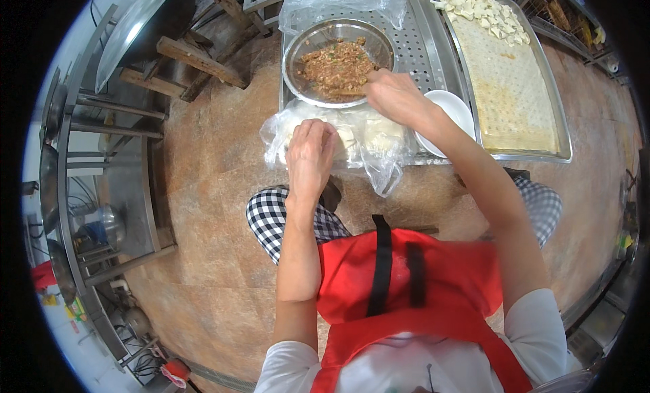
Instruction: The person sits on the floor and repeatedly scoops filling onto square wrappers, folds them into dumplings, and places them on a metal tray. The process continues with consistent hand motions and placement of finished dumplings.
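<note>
A steel bowl (290, 53) of minced filling (332, 68) stands on a perforated metal surface. My right hand (393, 96) is at the bowl's right rim, with its fingers closed on what looks like a thin stick whose end lies in the filling. Just in front of the bowl, pale dough wrappers (383, 131) lie in a clear plastic bag (378, 164). My left hand (311, 144) rests over the left part of the wrappers with bent fingers; whether it grips one is hidden. A white plate (454, 113) sits partly beneath my right forearm.
A metal tray (556, 144) on the right holds folded dumplings (487, 12) at its far end. More clear plastic (345, 2) lies behind the bowl. On the left stand a wooden frame (198, 60) and a metal rack (68, 190). Tiled floor (218, 215) surrounds the work surface.
</note>
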Demonstrator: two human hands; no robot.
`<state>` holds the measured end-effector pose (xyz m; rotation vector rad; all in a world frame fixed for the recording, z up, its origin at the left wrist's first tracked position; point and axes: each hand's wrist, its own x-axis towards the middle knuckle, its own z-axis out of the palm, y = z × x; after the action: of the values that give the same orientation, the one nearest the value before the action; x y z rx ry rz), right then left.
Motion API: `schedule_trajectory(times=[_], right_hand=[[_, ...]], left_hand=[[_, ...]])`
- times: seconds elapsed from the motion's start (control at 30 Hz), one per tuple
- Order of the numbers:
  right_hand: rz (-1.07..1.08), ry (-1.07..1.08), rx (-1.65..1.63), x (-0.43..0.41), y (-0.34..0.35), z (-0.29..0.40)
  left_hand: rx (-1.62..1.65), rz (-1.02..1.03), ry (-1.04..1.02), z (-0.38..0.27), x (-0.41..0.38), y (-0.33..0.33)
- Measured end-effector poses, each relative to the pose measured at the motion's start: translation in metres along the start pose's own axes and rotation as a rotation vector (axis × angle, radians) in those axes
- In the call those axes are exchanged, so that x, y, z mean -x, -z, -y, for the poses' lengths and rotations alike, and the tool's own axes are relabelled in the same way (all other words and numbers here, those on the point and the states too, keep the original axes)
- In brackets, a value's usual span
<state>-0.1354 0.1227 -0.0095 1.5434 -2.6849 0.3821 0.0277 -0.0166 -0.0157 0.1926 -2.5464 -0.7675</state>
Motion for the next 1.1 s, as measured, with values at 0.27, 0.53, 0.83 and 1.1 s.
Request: schedule_trajectory(times=[0.27, 0.53, 0.83, 1.1], right_hand=[[-0.050, 0.087, -0.124, -0.013, 0.009, 0.019], [-0.045, 0.163, -0.007, -0.024, -0.014, 0.034], [0.074, 0.037, -0.613, -0.033, -0.007, 0.006], [-0.110, 0.059, -0.477, -0.035, -0.013, 0.003]], left_hand=[[1.090, -0.141, 0.740, 0.031, -0.001, 0.021], [2.114, -0.187, 0.640, 0.053, 0.000, 0.045], [0.938, -0.396, 0.555, 0.032, 0.000, 0.037], [1.584, -0.446, 0.843, 0.026, -0.005, 0.041]])
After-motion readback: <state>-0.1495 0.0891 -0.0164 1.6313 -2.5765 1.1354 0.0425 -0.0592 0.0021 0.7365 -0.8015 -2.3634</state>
